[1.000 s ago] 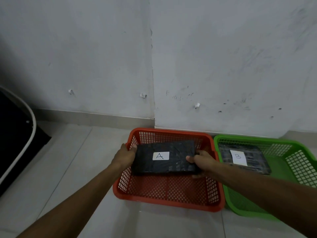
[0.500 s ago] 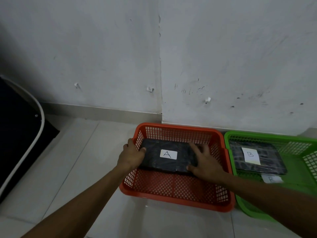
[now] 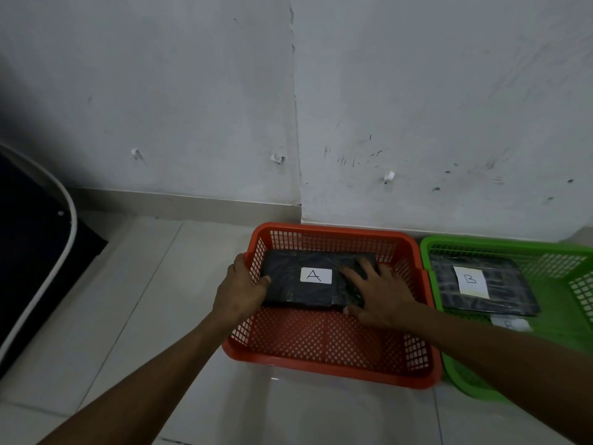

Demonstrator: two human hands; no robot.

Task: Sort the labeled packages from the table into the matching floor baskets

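A black package with a white label "A" (image 3: 308, 285) lies inside the red basket (image 3: 327, 369) on the floor, toward its back wall. My left hand (image 3: 240, 290) grips the package's left end, reaching over the basket's left rim. My right hand (image 3: 378, 292) lies flat on the package's right end, fingers spread over the top, thumb at its front edge. In the green basket (image 3: 481, 244) to the right lies a black package labeled "B" (image 3: 481, 284), with a second white label (image 3: 510, 324) showing under its front edge.
Both baskets stand side by side against the white wall (image 3: 288, 107) on pale floor tiles (image 3: 128, 316). A dark object with a white curved rim (image 3: 61, 252) fills the left edge.
The package has gone down from above the red basket into it. My right hand has shifted from gripping its right end to resting flat on top.
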